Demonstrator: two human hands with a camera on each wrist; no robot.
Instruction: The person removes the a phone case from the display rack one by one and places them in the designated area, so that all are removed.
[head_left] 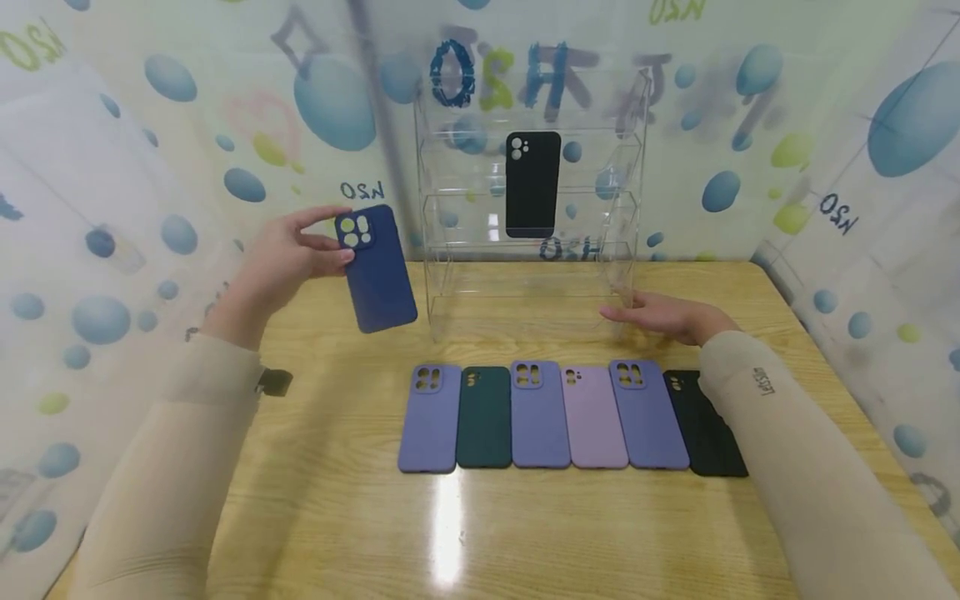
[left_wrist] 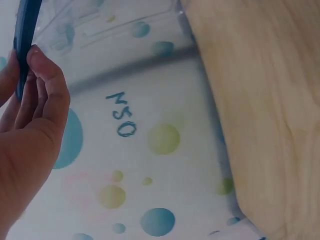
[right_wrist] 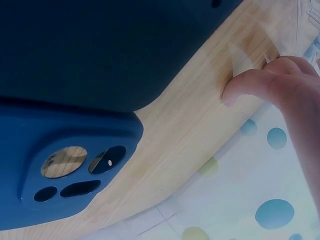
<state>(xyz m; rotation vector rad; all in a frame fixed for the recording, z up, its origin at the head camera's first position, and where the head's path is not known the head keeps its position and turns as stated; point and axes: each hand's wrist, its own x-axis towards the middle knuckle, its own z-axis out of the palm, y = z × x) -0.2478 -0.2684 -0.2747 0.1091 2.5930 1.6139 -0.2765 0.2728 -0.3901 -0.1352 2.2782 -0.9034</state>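
Note:
My left hand pinches a dark blue phone case by its upper edge beside the camera cutouts. The case hangs in the air, left of a clear acrylic display stand. In the left wrist view the case appears edge-on between thumb and fingers. At the stand's lower right corner, my right hand grips the side panel, thumb in front. The right wrist view shows that hand at the clear panel's corner. A black phone case stands upright on one of the stand's upper tiers.
In front of the stand lies a row of phone cases: lavender-blue ones, a dark green one, a pink-lilac one and a black one partly under my right sleeve. A patterned wall covering rises behind the wooden table.

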